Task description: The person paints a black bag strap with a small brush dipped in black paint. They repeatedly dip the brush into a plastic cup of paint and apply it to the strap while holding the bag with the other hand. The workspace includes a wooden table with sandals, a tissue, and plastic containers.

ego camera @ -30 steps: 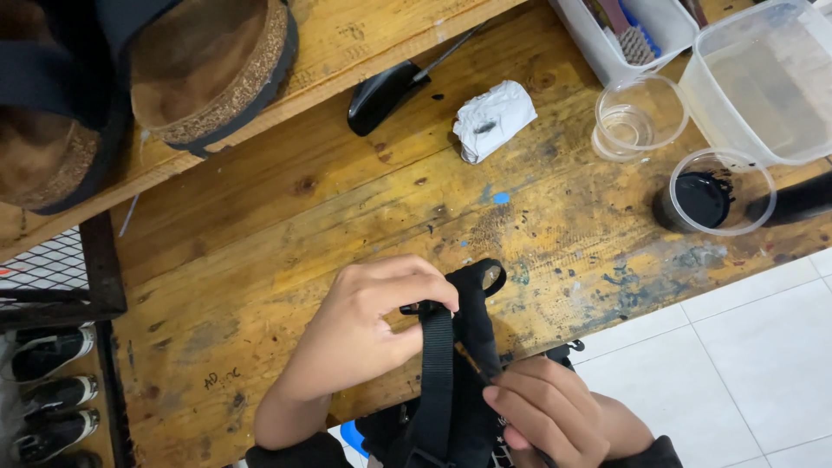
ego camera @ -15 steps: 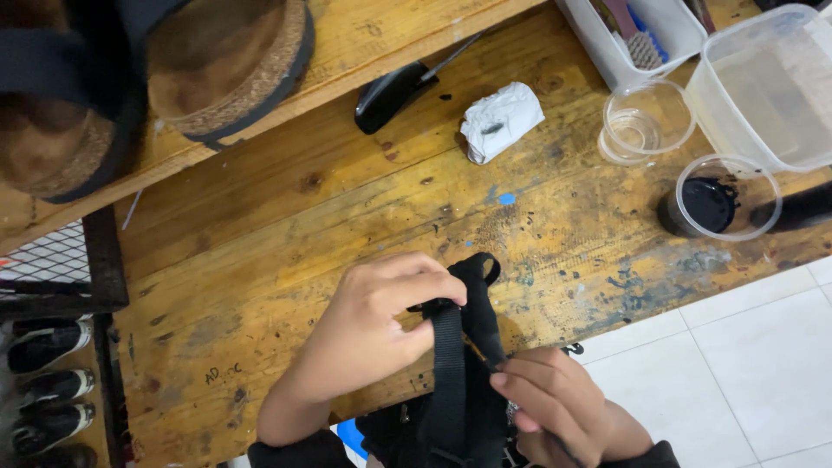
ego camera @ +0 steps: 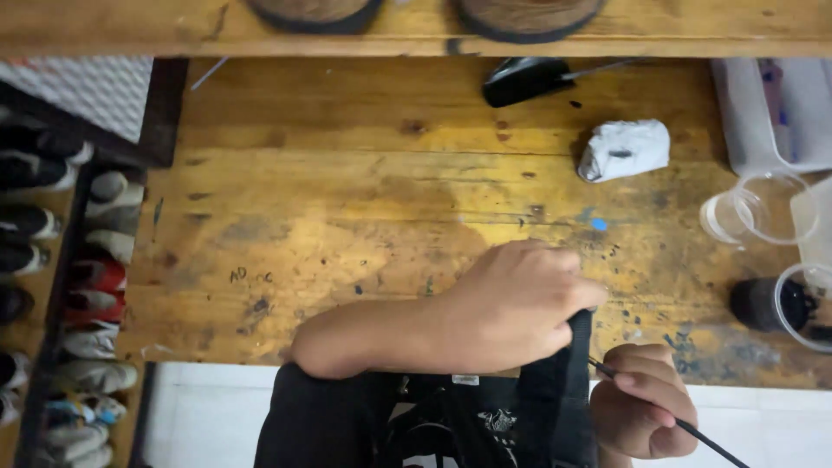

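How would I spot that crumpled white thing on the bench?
Start at the worn wooden workbench. Toward its far right, past the left hand, lies a crumpled white wad, just below a black tool. It alone is white and wrinkled; the clear plastic cups nearby are smooth.

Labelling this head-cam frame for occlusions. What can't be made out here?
- Black strap, head view: its upper end is hidden under the left hand; the lower part runs off the bottom edge.
- Thin black tool: the right hand covers its middle, and the tip is lost behind the strap.
- Two round brown items on the shelf: cut off by the top edge.
- Dark cup: contents too dark to tell.
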